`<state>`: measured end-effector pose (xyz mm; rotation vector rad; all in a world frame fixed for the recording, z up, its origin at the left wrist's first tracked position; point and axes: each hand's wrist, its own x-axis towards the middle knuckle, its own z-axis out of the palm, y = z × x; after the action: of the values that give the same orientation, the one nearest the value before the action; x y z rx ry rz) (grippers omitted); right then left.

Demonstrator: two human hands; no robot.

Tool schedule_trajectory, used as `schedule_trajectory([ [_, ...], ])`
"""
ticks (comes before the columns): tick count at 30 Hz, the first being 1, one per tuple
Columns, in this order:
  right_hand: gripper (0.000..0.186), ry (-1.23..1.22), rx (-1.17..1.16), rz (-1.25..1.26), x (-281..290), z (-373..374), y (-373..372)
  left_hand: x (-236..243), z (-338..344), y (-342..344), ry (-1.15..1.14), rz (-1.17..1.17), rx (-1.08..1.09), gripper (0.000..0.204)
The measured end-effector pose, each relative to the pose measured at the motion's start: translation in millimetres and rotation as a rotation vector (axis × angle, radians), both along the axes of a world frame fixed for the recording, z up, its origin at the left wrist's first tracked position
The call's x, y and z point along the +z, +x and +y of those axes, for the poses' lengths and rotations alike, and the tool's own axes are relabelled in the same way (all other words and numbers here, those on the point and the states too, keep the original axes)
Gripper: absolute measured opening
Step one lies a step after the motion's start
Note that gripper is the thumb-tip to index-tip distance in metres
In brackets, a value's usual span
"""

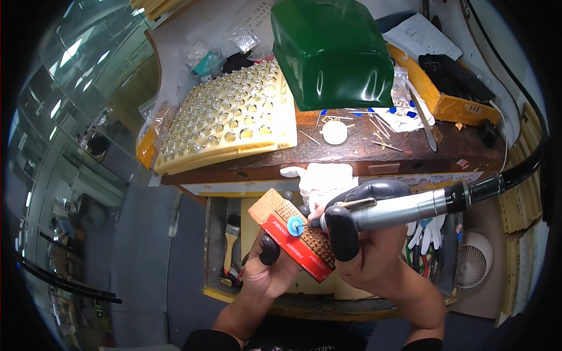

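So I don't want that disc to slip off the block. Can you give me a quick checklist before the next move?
1. Left hand grips the red-edged block from below: ok.
2. Right hand wraps the rotary handpiece: ok.
3. Blue disc meets the block's face: ok.
4. Black finger guards on: ok.
5. Disc spinning: cannot tell.
6. Handpiece cable free of the bench edge: cannot tell.

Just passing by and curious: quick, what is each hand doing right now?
Left hand: closed around a small red and tan block.
Right hand: closed around a silver rotary tool, its blue tip on the block.
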<state>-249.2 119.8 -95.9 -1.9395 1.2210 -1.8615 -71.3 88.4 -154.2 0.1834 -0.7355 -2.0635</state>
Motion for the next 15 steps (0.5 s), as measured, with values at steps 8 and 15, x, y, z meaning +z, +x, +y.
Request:
schedule_trajectory([
  [8, 0.023, -0.003, -0.023, -0.003, -1, 0, 1, 5, -1, -1, 0.051, 0.051, -0.042, 0.081],
  [15, 0.022, 0.017, -0.038, -0.006, 0, 0, 1, 12, 0, -4, 0.107, 0.048, -0.039, 0.092],
])
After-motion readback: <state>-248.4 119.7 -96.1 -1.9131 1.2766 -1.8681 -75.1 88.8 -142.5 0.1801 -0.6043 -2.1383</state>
